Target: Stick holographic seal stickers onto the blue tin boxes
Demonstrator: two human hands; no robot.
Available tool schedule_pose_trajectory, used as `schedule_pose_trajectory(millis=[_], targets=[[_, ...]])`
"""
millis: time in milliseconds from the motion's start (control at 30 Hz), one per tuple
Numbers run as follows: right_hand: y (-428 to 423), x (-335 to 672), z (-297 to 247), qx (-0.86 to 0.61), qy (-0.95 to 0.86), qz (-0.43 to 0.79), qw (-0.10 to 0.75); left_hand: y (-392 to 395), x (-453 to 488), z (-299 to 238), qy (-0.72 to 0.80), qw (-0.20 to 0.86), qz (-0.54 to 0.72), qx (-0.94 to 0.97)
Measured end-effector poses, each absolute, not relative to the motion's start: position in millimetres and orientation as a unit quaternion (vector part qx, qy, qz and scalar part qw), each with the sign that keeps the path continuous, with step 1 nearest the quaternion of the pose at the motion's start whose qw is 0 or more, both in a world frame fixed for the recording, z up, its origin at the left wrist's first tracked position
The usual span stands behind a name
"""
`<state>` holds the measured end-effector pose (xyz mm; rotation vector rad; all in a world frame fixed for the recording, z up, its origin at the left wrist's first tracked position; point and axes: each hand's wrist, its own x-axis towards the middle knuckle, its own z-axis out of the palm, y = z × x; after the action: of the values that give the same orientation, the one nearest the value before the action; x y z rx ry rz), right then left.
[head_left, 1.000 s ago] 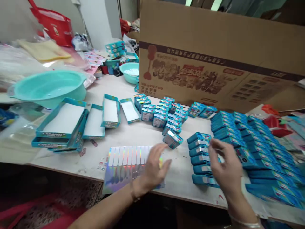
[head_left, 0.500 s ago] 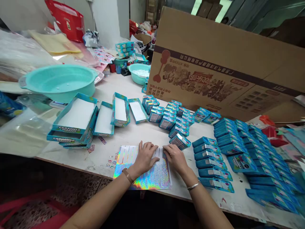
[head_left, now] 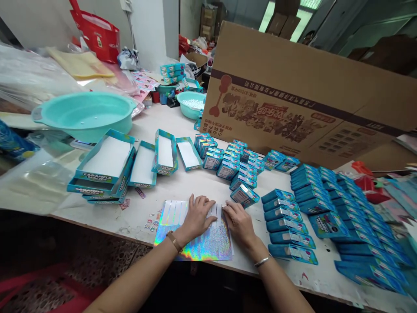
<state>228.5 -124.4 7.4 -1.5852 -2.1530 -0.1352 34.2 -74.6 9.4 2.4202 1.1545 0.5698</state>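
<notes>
A holographic sticker sheet (head_left: 208,243) lies at the table's near edge. My left hand (head_left: 196,216) rests flat on it, fingers spread. My right hand (head_left: 239,222) lies on the sheet's upper right corner, its fingertips curled at the sheet's edge; whether they pinch a sticker is hidden. Just beyond my right hand sits a small teal box (head_left: 244,195). A column of teal boxes (head_left: 286,225) lies to the right of that hand.
Many more teal boxes (head_left: 342,204) cover the right side. Open teal trays (head_left: 107,163) lie at left, with a large mint basin (head_left: 85,114) behind. A big cardboard carton (head_left: 309,100) stands at the back. A small bowl (head_left: 191,104) sits farther off.
My right hand left the column of teal boxes and came down onto the sticker sheet beside my left hand. Both hands have since stayed almost still there.
</notes>
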Motion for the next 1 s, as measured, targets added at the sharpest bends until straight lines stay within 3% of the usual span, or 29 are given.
schedule_pose_trajectory(millis=[167, 400, 467, 533, 633, 700, 833, 1000], targets=[[-132.8, 222.0, 31.3, -0.571, -0.781, -0.069, 0.244, -73.9, 34.0, 4.9, 0.412, 0.19, 0.2, 0.869], [-182.3, 264.0, 132.5, -0.64, -0.711, -0.07, 0.282, -76.1, 36.1, 15.3, 0.409, 0.233, 0.215, 0.856], [-190.9, 287.8, 159.4, -0.685, -0.663, -0.034, 0.298, -86.1, 51.4, 33.4, 0.37, 0.332, 0.276, 0.823], [-194.3, 310.9, 177.6, -0.725, -0.613, 0.003, 0.314, -100.5, 78.3, 54.0, 0.293, 0.511, 0.303, 0.749], [-190.5, 338.5, 185.6, -0.755, -0.56, 0.039, 0.339, -120.8, 134.7, 77.5, 0.208, 0.768, 0.233, 0.559], [-183.9, 351.6, 180.0, -0.755, -0.545, 0.06, 0.359, -127.1, 173.8, 84.6, 0.213, 0.841, 0.22, 0.447], [-166.6, 369.6, 156.9, -0.753, -0.527, 0.084, 0.386, -119.2, 230.9, 84.6, 0.263, 0.854, 0.298, 0.336], [-143.1, 385.7, 130.7, -0.758, -0.51, 0.11, 0.391, -96.7, 268.1, 70.4, 0.322, 0.787, 0.395, 0.348]])
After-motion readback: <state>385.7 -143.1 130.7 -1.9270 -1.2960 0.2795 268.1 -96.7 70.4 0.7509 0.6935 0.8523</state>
